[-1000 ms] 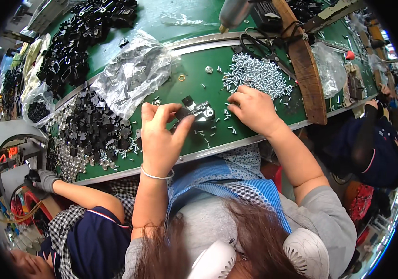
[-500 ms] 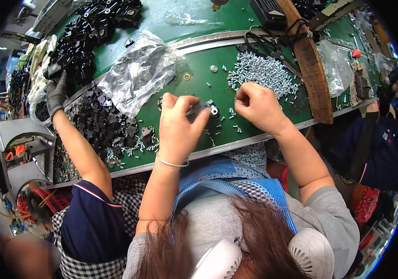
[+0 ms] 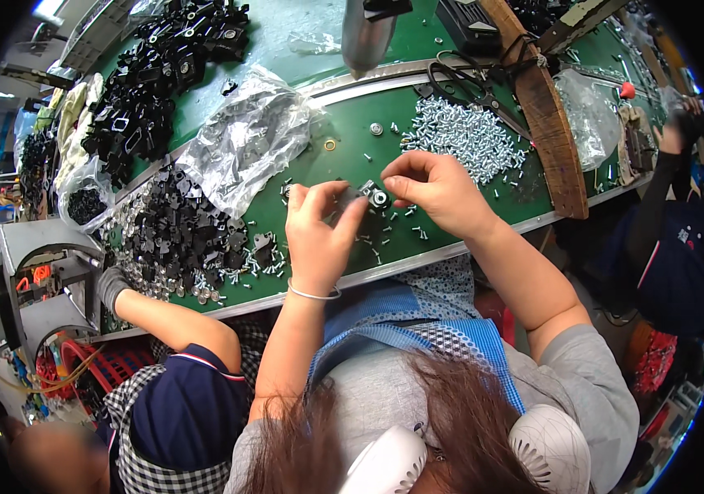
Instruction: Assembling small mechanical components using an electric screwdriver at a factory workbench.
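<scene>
My left hand (image 3: 319,239) is closed, thumb and forefinger pinching a small black part with a round silver piece (image 3: 376,198) at its end; blur and fingers hide some of it. Close to that silver piece, my right hand (image 3: 438,193) has its fingertips pressed together. Whatever lies in that pinch is too small or hidden to name. Behind the right hand spreads a heap of silver screws (image 3: 463,136), with a few loose screws (image 3: 420,233) below it. Black flat metal pieces (image 3: 179,222) are heaped left of my left hand.
A crumpled clear plastic bag (image 3: 245,136) lies beyond my left hand. Black scissors (image 3: 479,90) rest near a wooden bar (image 3: 549,123). A blurred silver cylindrical tool (image 3: 367,37) hangs at the top. On the left, a co-worker's gloved hand (image 3: 111,288) is by a grey metal frame (image 3: 43,239).
My right hand has moved left toward the part in my left hand. The silver tool has come lower into view. The co-worker's gloved hand has moved nearer, from the black pile to the metal frame.
</scene>
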`<action>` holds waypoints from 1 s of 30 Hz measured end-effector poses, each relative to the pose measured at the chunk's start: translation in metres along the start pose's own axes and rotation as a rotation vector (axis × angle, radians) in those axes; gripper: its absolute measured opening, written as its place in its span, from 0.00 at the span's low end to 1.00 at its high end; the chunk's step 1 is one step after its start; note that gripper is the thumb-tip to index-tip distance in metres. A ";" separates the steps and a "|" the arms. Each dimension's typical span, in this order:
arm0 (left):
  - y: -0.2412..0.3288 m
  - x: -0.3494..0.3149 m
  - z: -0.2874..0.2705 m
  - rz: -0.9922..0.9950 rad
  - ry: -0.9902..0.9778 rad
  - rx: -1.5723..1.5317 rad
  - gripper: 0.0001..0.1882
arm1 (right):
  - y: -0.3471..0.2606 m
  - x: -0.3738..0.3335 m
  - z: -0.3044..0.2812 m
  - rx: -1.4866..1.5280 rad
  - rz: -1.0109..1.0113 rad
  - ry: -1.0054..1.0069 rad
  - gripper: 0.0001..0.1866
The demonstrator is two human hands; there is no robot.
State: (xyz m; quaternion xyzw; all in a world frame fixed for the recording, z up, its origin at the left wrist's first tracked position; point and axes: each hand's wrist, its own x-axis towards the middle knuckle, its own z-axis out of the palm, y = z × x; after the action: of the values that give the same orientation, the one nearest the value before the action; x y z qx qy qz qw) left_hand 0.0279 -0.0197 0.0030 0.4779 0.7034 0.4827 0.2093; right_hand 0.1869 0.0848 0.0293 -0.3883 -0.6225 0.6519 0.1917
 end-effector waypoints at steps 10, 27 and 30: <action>0.003 -0.002 0.000 -0.096 -0.024 -0.056 0.11 | 0.011 -0.004 0.008 0.065 0.024 0.042 0.08; 0.000 -0.007 0.016 0.114 0.122 0.137 0.14 | 0.015 -0.009 0.015 0.163 0.006 0.093 0.08; -0.002 -0.006 0.017 0.188 0.137 0.224 0.15 | 0.016 -0.009 0.015 0.173 0.025 0.115 0.08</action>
State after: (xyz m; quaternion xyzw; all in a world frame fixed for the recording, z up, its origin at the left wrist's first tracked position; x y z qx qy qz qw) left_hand 0.0424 -0.0173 -0.0077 0.5278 0.7177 0.4502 0.0602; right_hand 0.1851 0.0655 0.0155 -0.4148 -0.5471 0.6821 0.2517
